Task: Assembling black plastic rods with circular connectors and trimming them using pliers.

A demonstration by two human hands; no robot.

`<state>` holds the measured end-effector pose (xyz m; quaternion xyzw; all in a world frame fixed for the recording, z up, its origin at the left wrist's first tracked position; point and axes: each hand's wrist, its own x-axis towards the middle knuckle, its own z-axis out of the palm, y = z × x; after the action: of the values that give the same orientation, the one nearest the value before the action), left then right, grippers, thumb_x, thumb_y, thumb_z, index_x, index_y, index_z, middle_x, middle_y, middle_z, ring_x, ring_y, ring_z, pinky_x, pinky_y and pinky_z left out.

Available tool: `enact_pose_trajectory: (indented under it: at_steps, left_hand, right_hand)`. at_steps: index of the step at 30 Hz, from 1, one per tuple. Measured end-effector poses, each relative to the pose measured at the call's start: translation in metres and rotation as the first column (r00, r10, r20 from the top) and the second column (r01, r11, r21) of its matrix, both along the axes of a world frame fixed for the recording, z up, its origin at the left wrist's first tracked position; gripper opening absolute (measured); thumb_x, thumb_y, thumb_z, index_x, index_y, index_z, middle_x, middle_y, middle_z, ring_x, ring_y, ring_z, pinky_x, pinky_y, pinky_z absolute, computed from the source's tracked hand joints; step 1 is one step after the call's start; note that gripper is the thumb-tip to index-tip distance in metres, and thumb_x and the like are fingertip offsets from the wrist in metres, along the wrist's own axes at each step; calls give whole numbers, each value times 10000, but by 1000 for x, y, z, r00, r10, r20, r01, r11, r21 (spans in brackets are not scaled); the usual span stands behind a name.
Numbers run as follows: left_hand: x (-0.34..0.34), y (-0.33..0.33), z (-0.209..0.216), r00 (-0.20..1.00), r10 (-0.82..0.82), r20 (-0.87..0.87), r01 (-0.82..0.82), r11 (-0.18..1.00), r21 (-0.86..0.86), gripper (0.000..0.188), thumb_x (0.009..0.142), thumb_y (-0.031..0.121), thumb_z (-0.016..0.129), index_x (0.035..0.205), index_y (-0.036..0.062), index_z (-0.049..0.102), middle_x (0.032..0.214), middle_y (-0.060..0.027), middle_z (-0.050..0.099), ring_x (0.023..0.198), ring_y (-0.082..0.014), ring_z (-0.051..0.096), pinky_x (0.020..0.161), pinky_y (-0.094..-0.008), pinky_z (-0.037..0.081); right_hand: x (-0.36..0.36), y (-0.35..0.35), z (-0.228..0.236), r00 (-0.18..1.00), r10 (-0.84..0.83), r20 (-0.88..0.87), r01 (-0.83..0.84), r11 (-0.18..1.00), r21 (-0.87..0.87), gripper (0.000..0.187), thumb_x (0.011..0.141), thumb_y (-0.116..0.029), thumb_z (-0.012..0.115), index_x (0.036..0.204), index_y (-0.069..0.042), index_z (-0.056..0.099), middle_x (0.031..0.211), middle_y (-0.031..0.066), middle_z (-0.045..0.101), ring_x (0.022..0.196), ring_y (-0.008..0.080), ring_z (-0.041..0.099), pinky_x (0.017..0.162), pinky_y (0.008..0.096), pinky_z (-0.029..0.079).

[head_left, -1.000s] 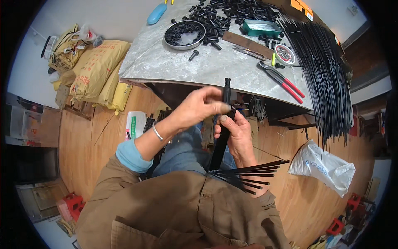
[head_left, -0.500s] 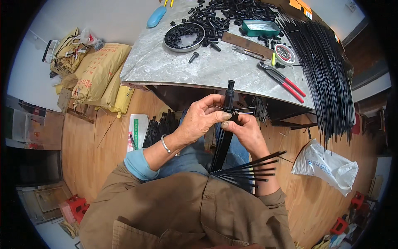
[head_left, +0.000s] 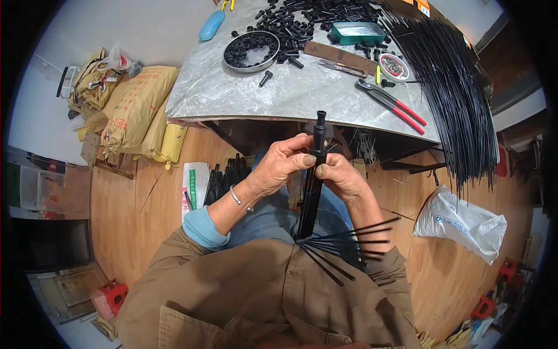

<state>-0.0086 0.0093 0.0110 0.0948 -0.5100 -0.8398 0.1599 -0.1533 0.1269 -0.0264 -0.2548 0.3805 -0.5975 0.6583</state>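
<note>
A black umbrella frame leans in my lap, its ribs bundled below a black plastic collar. From the left, my left hand is closed on it, thumb pressed just under the collar and fingers partly hidden behind. My right hand grips the same frame from the right, its thumb slightly lower. A thin wire end sticks out beside the collar, near the right fingertips. At the lower end, several black rods fan out to the right across my right forearm.
Ahead stands a grey marbled table with a heap of black plastic parts, a round tin, red-handled pliers and a green box. Long thin black rods overhang its right edge. Sacks lie left; a white bag lies right.
Thin wires that spread out both sides below the collar now show far less. My right hand has shifted slightly, and the lower rods have swung into a wider fan.
</note>
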Motion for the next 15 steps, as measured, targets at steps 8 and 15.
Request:
enact_pose_trajectory:
  at_steps: [8, 15]
  left_hand:
    - [0, -27, -5, 974, -193, 120, 190, 981, 40, 395, 817, 272, 730, 1131, 72, 597, 1164, -56, 585, 1061, -143, 547, 888, -311, 472]
    - [-4, -36, 11, 996, -54, 67, 79, 888, -453, 347, 810, 158, 701, 1127, 66, 591, 1243, -76, 506, 1001, -147, 545, 858, -288, 466]
  right_hand:
    - [38, -1, 27, 952, -238, 191, 253, 966, -57, 373, 794, -205, 749, 1086, -35, 590, 924, 46, 635, 784, 136, 625, 703, 293, 539]
    - [39, 1, 23, 928, -319, 194, 328, 945, -13, 277, 827, -173, 710, 1034, -27, 598, 844, 61, 633, 704, 151, 631, 586, 295, 557]
